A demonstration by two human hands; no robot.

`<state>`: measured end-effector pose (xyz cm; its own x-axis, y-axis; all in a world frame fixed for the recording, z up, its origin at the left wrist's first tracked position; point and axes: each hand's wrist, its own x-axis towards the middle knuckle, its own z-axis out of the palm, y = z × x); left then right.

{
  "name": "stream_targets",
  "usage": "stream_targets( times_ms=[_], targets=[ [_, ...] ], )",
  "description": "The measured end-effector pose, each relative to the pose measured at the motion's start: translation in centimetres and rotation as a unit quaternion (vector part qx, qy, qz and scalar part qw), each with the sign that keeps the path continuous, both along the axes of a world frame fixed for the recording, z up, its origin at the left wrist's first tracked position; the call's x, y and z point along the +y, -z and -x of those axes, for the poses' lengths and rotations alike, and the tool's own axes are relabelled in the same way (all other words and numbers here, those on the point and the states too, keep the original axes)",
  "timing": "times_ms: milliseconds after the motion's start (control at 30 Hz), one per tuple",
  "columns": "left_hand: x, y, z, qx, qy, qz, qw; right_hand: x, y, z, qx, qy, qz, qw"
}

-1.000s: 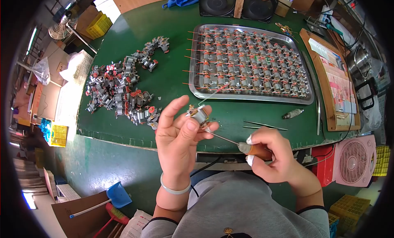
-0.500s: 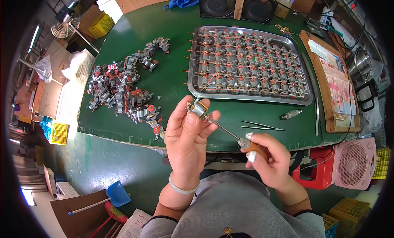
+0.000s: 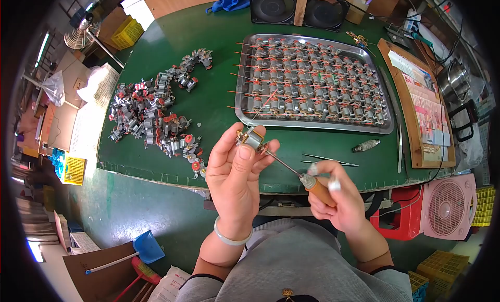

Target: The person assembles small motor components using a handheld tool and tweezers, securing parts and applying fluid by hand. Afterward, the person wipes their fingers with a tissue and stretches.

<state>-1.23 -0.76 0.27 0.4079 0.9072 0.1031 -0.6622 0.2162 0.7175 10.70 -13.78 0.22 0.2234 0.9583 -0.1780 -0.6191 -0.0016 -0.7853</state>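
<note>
Between the thumb and fingers of my left hand is a small metal part, with a thin wire rising from it toward the tray. A screwdriver with an orange-brown handle is in my right hand; its shaft slants up to the left and the tip meets the lower right of the part. My right thumb and index finger, wrapped in white at the tips, are slightly blurred near the handle. Beyond my hands is a metal tray filled with rows of similar parts, red wires sticking out at its left.
A loose heap of similar parts lies at the left of the green table. Tweezers and a wrapped tool lie before the tray. A wooden-framed board is at the right, two black fans at the back.
Both hands shifted slightly: the left moved right from its earliest position with the part. My right fingers have loosened and moved around the screwdriver handle, which now points more steeply.
</note>
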Motion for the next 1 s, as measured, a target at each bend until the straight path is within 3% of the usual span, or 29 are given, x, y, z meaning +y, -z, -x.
stream_targets(
  times_ms=[33, 67, 133, 200, 233, 267, 333, 400, 500, 533, 633, 700, 800, 833, 867, 900, 933, 967, 1000],
  targets=[
    [0.0, 0.0, -0.1, 0.001, -0.002, -0.001, 1.000, 0.1, 0.4, 0.4, -0.173, 0.075, -0.023, 0.982],
    [-0.1, 0.1, -0.1, 0.003, -0.003, -0.001, 1.000, 0.3, 1.0, 0.9, -0.340, 0.147, -0.045, 0.928],
    [-0.3, 0.2, -0.2, 0.005, -0.009, -0.005, 1.000, 0.6, 2.0, -0.2, -0.608, 0.237, -0.107, 0.751],
    [-0.3, 0.3, -0.3, 0.007, -0.017, -0.011, 1.000, -0.5, 0.5, -0.8, -0.326, 0.090, 0.013, 0.941],
    [-0.3, 0.3, -0.4, 0.006, -0.014, -0.011, 1.000, -0.8, 0.0, -0.9, -0.162, 0.011, 0.074, 0.984],
    [-0.4, 0.4, -0.5, 0.005, -0.012, -0.011, 1.000, -0.7, 0.6, -0.9, -0.044, 0.000, 0.047, 0.998],
    [-0.4, 0.3, -0.6, 0.015, -0.008, -0.015, 1.000, 0.2, 0.4, 0.5, -0.173, 0.094, 0.039, 0.980],
    [-0.4, 0.3, -0.6, 0.037, -0.006, -0.024, 0.999, 0.4, 0.3, 0.7, -0.235, 0.104, 0.041, 0.965],
    [-0.3, 0.4, -0.8, 0.004, -0.004, -0.006, 1.000, -0.3, 0.4, -1.0, -0.232, 0.000, 0.058, 0.971],
    [-0.3, 0.3, -0.8, 0.005, 0.004, -0.001, 1.000, -0.5, 1.1, -1.4, -0.094, -0.033, 0.088, 0.991],
    [-0.2, 0.2, -0.8, 0.006, 0.020, 0.014, 1.000, -0.7, -0.1, -2.0, -0.106, -0.038, 0.095, 0.989],
    [0.1, 0.1, -0.8, 0.008, 0.025, 0.021, 0.999, -1.0, -0.3, -2.6, -0.186, 0.057, 0.074, 0.978],
    [0.0, 0.4, -0.7, 0.013, 0.066, -0.004, 0.998, -1.5, -0.4, -4.8, -0.134, 0.189, -0.012, 0.973],
    [-0.1, 0.7, -0.7, 0.046, 0.085, -0.062, 0.993, -1.6, -1.4, -5.4, -0.117, 0.218, -0.034, 0.968],
    [-0.3, 1.2, -0.8, 0.076, 0.106, -0.120, 0.984, -1.6, -2.4, -5.8, -0.174, 0.228, -0.054, 0.956],
    [-0.5, 1.5, -1.0, 0.104, 0.128, -0.178, 0.970, -1.6, -3.5, -6.0, -0.268, 0.221, -0.061, 0.936],
    [-1.0, 1.8, -1.2, 0.187, 0.121, -0.219, 0.950, -1.4, -4.3, -6.4, -0.454, 0.235, -0.091, 0.855],
    [-1.0, 1.8, -1.6, 0.233, 0.122, -0.300, 0.917, -1.2, -4.8, -6.7, -0.621, 0.234, -0.112, 0.739],
    [-1.0, 2.1, -1.9, 0.261, 0.136, -0.326, 0.898, -0.9, -5.4, -7.0, -0.658, 0.226, -0.123, 0.708]
  ],
)
